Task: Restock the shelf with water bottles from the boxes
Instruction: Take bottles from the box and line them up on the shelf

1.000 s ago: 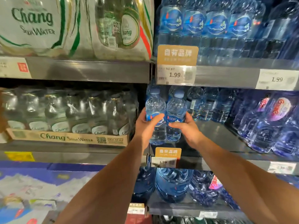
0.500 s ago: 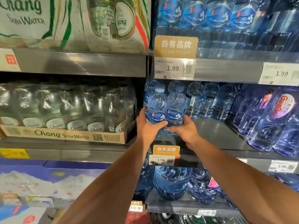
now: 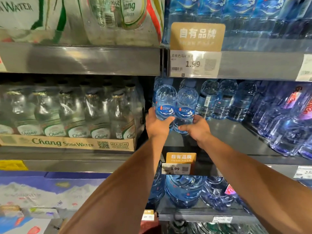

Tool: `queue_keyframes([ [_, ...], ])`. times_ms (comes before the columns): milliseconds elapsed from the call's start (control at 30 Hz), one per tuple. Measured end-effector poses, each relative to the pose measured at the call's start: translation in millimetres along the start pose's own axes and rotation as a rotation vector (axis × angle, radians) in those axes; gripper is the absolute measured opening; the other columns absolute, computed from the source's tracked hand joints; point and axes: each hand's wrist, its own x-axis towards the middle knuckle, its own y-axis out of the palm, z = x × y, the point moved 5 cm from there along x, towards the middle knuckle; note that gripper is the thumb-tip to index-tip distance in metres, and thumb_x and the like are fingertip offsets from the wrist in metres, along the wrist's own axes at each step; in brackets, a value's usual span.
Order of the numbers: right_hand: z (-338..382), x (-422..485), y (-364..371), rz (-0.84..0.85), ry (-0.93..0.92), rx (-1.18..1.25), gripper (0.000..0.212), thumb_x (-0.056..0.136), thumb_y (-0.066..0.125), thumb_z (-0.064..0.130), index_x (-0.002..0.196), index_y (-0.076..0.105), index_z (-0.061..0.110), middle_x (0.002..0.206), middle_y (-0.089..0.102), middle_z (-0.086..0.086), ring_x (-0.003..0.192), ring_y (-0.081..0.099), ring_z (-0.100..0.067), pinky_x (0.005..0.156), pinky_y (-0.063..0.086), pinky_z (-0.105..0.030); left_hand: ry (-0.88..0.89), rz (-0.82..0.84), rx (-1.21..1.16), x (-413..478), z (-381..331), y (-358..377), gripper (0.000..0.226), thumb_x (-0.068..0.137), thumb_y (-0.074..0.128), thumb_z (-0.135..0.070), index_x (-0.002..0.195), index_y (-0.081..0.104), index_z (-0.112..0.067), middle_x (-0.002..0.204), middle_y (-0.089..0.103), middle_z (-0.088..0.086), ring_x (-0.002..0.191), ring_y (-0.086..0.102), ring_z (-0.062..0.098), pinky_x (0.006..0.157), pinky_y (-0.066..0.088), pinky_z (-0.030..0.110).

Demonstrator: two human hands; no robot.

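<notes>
Two small blue-labelled water bottles stand side by side at the left end of the middle shelf (image 3: 224, 132). My left hand (image 3: 156, 124) grips the left bottle (image 3: 165, 102) low on its body. Around the base of the right bottle (image 3: 186, 105) my right hand (image 3: 197, 128) is wrapped. Both bottles are upright, with their caps just under the shelf above. More bottles of the same kind (image 3: 219, 100) stand behind them to the right.
A cardboard tray of Chang soda water glass bottles (image 3: 67, 115) fills the bay to the left. Larger purple-tinted bottles (image 3: 287, 119) line the shelf's right side. Big blue bottles (image 3: 184, 190) sit on the shelf below, and a price tag (image 3: 179, 163) hangs at the shelf edge.
Both hands have pushed the two bottles further back and up onto the middle shelf, closer to the row behind. The view has moved closer to the shelf.
</notes>
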Motion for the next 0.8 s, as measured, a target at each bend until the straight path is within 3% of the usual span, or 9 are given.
queue_keyframes([
  [200,4.8,-3.2,-0.8,-0.052,-0.003,-0.052,0.046,0.068,0.084,0.01,0.108,0.064,0.014,0.102,0.068,0.002,0.095,0.063,-0.016,0.086,0.05,-0.027,0.042,0.008,-0.078,5.4,7.6,0.7,0.052,0.07,0.08,-0.006,0.115,0.056,-0.007,0.099,0.063,-0.003,0.09,0.058,0.011,0.075,0.04,0.014],
  [367,5.2,1.2,1.7,-0.048,0.027,-0.137,0.048,0.069,0.085,0.019,0.112,0.065,0.015,0.107,0.069,0.001,0.102,0.064,-0.018,0.094,0.051,-0.033,-0.01,0.052,-0.078,11.3,9.1,3.2,0.057,0.071,0.081,-0.01,0.12,0.052,-0.009,0.102,0.062,-0.003,0.092,0.057,0.009,0.077,0.039,0.013],
  [567,7.3,-8.7,-5.6,0.045,0.104,-0.235,0.052,0.076,0.079,0.031,0.121,0.06,0.012,0.119,0.065,-0.003,0.106,0.061,-0.021,0.087,0.048,-0.028,-0.206,0.139,0.04,1.6,12.0,-4.8,0.076,0.077,0.075,-0.017,0.141,0.035,-0.009,0.128,0.058,0.009,0.117,0.056,0.027,0.093,0.046,0.03],
  [633,17.1,-20.4,-15.5,0.076,0.085,-0.38,0.048,0.082,0.072,0.031,0.12,0.058,0.006,0.12,0.062,-0.007,0.109,0.059,-0.025,0.086,0.046,-0.029,-0.211,0.156,0.129,-7.4,3.3,-10.4,0.065,0.081,0.07,-0.022,0.137,0.038,-0.011,0.128,0.057,0.01,0.114,0.056,0.028,0.084,0.044,0.027],
  [800,44.3,-52.8,-42.7,0.201,-0.113,-0.828,0.034,0.088,0.055,0.026,0.113,0.06,0.004,0.118,0.062,-0.016,0.106,0.06,-0.031,0.08,0.047,-0.032,-0.161,0.248,0.468,-41.5,-32.6,-19.1,0.042,0.089,0.058,-0.028,0.127,0.051,-0.013,0.123,0.059,0.012,0.112,0.056,0.032,0.092,0.046,0.035],
])
